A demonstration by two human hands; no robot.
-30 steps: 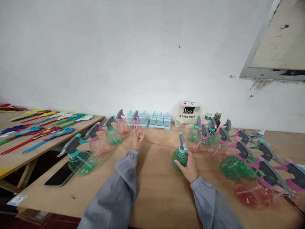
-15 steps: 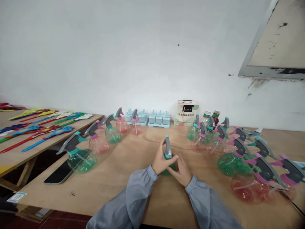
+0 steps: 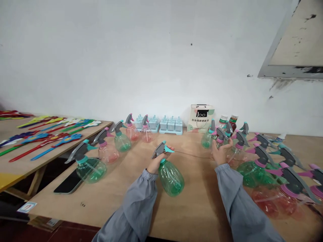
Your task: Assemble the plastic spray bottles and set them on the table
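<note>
My left hand (image 3: 155, 163) is closed round the neck of a green spray bottle (image 3: 171, 178) with a grey and teal head. The bottle leans, its base toward the lower right, over the middle of the table. Farther right, my right hand (image 3: 221, 151) is at a pink spray bottle (image 3: 221, 135) in the right-hand group, its fingers spread on either side of the bottle just below the spray head. Whether the fingers touch it is unclear.
Pink and green spray bottles stand at left (image 3: 108, 153) and right (image 3: 249, 173). A phone (image 3: 68, 183) lies at the left edge. Ice-pop moulds (image 3: 171, 126), a paper bag (image 3: 201, 117) and two capped bottles stand by the wall. Colourful flower-topped strips cover the left table (image 3: 106, 126).
My hands have parted. The green bottle has tilted in my left hand and swung left at its head. My right hand has moved right and away, to the right-hand bottles.
</note>
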